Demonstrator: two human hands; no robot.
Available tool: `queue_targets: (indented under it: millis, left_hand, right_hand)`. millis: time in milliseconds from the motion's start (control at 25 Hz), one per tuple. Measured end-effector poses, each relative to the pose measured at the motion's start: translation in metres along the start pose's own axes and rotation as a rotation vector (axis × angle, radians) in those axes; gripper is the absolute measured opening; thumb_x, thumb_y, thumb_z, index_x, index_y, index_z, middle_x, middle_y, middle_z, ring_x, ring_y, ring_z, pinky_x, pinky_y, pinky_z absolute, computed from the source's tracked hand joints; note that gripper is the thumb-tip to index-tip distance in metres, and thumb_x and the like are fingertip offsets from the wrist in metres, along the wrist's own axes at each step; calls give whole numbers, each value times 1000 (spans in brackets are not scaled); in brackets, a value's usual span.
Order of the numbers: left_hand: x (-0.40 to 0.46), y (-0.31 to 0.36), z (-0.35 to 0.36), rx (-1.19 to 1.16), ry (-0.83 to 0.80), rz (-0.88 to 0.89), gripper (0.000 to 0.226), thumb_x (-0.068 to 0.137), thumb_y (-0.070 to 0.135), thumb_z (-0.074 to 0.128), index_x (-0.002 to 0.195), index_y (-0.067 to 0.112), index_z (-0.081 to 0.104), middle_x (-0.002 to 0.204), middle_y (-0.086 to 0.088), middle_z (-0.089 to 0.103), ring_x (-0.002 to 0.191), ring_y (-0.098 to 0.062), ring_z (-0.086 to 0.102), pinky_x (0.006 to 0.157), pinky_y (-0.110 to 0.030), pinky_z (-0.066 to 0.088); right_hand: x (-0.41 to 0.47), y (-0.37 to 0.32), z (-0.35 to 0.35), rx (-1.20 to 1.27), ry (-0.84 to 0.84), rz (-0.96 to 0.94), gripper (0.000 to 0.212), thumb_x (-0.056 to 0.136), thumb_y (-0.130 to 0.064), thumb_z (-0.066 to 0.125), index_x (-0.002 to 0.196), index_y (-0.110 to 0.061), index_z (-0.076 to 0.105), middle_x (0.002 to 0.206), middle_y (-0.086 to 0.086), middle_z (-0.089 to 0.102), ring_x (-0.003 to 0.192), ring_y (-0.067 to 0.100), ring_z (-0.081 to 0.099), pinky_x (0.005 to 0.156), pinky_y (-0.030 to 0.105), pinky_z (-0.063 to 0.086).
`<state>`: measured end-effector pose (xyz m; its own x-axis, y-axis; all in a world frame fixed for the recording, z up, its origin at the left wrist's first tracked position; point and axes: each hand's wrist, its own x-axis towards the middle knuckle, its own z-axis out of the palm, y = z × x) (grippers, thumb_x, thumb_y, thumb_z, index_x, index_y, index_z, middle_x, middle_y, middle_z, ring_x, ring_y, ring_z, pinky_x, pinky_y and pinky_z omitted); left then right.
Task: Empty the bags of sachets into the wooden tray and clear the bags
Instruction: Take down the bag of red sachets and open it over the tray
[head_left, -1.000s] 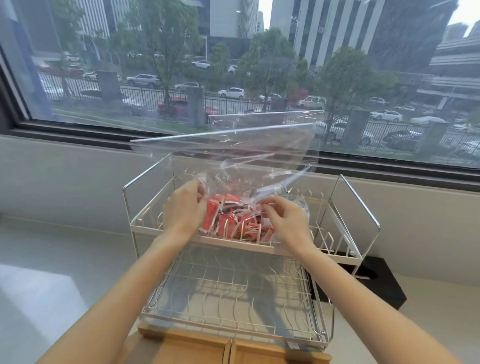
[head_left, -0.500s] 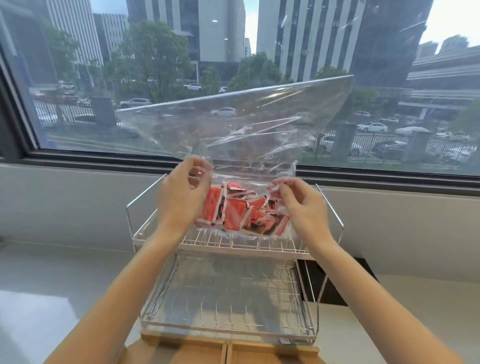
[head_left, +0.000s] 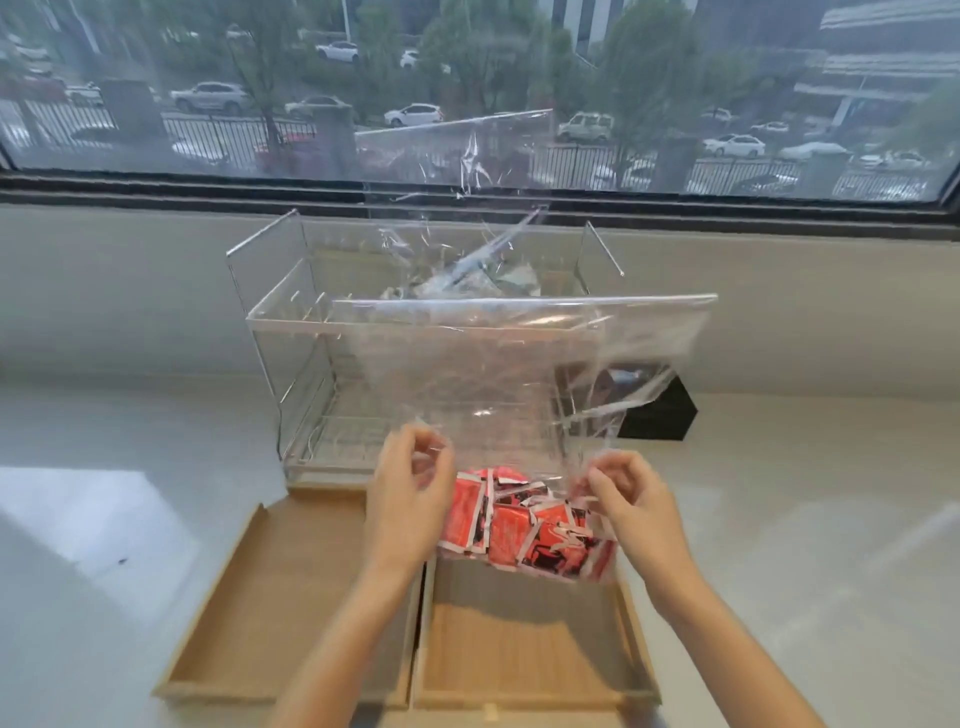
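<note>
A clear plastic bag (head_left: 519, 374) hangs in the air above the wooden tray (head_left: 218, 613), which has two compartments side by side. Several red sachets (head_left: 524, 530) sit bunched at the bag's low end, over the far part of the right compartment (head_left: 519, 649). My left hand (head_left: 410, 499) pinches the bag at its lower left. On the lower right, my right hand (head_left: 623, 499) pinches the bag beside the sachets. Both compartments look bare where visible. Another clear bag (head_left: 467, 260) lies on the top shelf of the wire rack.
A two-tier wire dish rack (head_left: 291, 322) stands just behind the tray on the pale counter (head_left: 805, 519). A black box (head_left: 660, 415) sits to the rack's right. A wide window with a dark frame (head_left: 156, 187) runs along the back wall.
Both hands have brought the bag of sachets down from the rack's top shelf toward me, to above the wooden tray. The view has tilted down, so the tray shows fully.
</note>
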<state>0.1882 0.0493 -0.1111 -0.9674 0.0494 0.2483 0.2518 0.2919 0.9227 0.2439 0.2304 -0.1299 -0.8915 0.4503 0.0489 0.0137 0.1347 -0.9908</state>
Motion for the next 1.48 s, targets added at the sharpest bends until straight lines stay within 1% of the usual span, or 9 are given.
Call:
queue_targets:
  millis: [160, 280, 360, 520, 720, 800, 960, 1080, 1480]
  left_hand:
    - [-28, -26, 3, -56, -72, -154, 23, 84, 8, 55, 79, 29, 49, 107, -8, 50, 77, -14, 60, 63, -17, 47]
    - [-39, -32, -3, -156, -130, -213, 31, 84, -2, 51, 83, 28, 47, 96, -7, 58, 67, -9, 60, 56, -16, 48]
    - [-44, -33, -4, -191, -156, -257, 33, 83, -3, 54, 87, 29, 45, 97, 2, 57, 70, -4, 62, 59, -15, 49]
    - [-45, -33, -4, -230, -99, -333, 36, 84, 0, 53, 107, 22, 36, 107, 2, 51, 104, -15, 50, 81, -22, 42]
    - [-43, -21, -11, -238, -49, -346, 50, 88, 11, 50, 130, 20, 23, 89, 6, 58, 81, -5, 53, 77, -21, 41]
    - [-40, -20, -17, -242, -13, -362, 54, 90, 15, 48, 137, 19, 21, 81, 9, 60, 80, -9, 56, 90, -31, 42]
    - [-38, -20, -28, -246, -31, -288, 20, 89, 17, 50, 107, 23, 51, 87, 7, 60, 88, -10, 58, 99, -41, 43]
    - [-35, -19, -33, -275, -3, -221, 4, 84, 24, 57, 86, 28, 55, 92, 6, 61, 93, -13, 58, 97, -39, 44]
    - [-42, -15, -33, -392, -8, -112, 9, 82, 15, 58, 84, 24, 60, 88, 4, 65, 83, -2, 62, 78, -17, 49]
  right_hand:
    - [-20, 25, -2, -14, -63, 135, 23, 88, -3, 48, 95, -24, 55, 87, 9, 66, 83, 24, 64, 72, 31, 50]
    - [-28, 33, -4, -36, -95, 158, 17, 87, -1, 49, 91, -15, 58, 84, 6, 65, 81, 21, 60, 76, 32, 49]
    - [-29, 34, -7, -27, -89, 146, 22, 86, 2, 50, 84, -18, 59, 83, 3, 63, 81, 18, 57, 78, 30, 47]
    - [-31, 27, -15, -79, -115, 80, 22, 86, -3, 52, 90, -23, 60, 94, -1, 65, 87, 13, 60, 76, 17, 48]
    - [-27, 4, -26, 9, 3, -31, 11, 85, -11, 58, 81, -21, 61, 81, 3, 67, 75, 7, 62, 68, 6, 46]
    - [-25, -2, -29, 20, -1, -56, 12, 85, -13, 58, 78, -21, 62, 71, -5, 66, 70, 3, 61, 69, 7, 47]
    - [-24, -4, -34, 45, 1, -36, 14, 86, -14, 57, 76, -21, 61, 64, -9, 64, 67, 1, 60, 71, 13, 51]
    - [-21, -6, -38, 33, 38, -14, 15, 88, -14, 54, 76, -21, 60, 71, -3, 61, 65, -1, 59, 71, 17, 51]
    - [8, -46, -66, 73, 207, -108, 26, 94, -14, 41, 85, -31, 58, 87, -8, 61, 75, -4, 63, 71, 12, 47]
